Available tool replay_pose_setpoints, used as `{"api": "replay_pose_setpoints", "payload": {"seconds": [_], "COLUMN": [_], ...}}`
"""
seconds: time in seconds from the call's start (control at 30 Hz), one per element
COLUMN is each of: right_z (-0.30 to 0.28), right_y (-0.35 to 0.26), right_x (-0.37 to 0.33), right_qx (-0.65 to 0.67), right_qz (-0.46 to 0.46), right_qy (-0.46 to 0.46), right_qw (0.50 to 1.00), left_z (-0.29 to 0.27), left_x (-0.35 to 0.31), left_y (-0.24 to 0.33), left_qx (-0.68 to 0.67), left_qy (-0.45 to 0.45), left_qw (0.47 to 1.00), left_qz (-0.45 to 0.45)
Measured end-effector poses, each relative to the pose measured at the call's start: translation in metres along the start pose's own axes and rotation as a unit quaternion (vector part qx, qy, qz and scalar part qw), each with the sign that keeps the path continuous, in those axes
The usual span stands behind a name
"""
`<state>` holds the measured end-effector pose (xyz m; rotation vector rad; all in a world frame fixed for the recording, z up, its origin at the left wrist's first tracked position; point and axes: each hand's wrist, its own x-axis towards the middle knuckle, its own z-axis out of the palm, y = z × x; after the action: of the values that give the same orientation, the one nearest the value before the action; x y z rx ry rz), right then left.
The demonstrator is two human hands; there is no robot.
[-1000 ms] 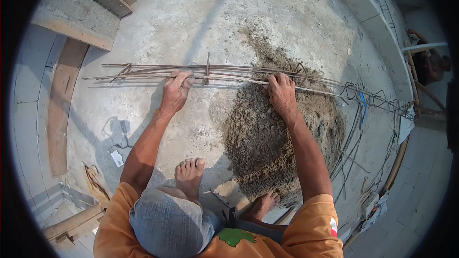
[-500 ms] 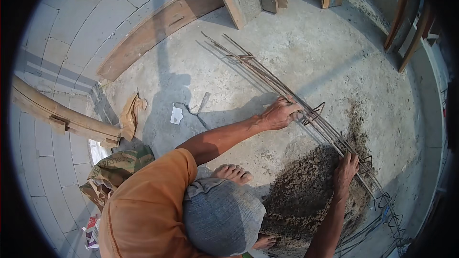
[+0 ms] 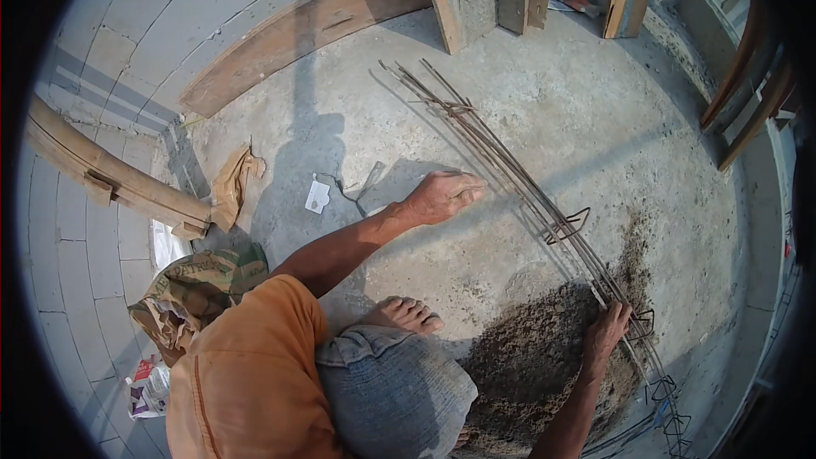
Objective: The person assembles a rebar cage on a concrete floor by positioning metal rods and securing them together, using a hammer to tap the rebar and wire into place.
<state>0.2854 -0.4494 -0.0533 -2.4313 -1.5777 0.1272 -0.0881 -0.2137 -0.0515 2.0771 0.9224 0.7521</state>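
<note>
Concrete floor fills the frame, bearing a long rebar cage that runs from upper centre to lower right, laid flat across a sand pile. Right hand closes on its bars at lower right, steadying them; left hand hovers open beside them at centre.

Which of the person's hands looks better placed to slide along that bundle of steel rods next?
Probably the left hand: it hovers open and free beside the steel rods. The right hand is already closed on the bundle near the sand pile, steadying it.
</note>
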Motion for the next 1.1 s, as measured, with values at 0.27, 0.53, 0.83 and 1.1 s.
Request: {"api": "replay_pose_setpoints", "payload": {"seconds": [0.27,0.53,0.83,1.1], "right_z": [0.007,0.003,0.004,0.01], "right_y": [0.004,0.012,0.013,0.008], "right_x": [-0.001,0.002,0.004,0.004], "right_qx": [0.009,0.025,0.024,0.037], "right_qz": [-0.008,0.028,0.015,0.023], "right_qy": [-0.002,-0.029,-0.021,-0.023], "right_qw": [1.0,0.999,0.999,0.999], "left_z": [-0.117,-0.107,-0.134,-0.145], "left_x": [0.058,0.081,0.1,0.102], "left_y": [-0.135,-0.115,-0.152,-0.173], "left_qx": [-0.327,-0.636,-0.553,-0.588], "left_qy": [0.299,0.291,0.231,0.262], "left_qw": [0.851,0.673,0.749,0.719], "left_qz": [-0.282,-0.241,-0.284,-0.263]}}
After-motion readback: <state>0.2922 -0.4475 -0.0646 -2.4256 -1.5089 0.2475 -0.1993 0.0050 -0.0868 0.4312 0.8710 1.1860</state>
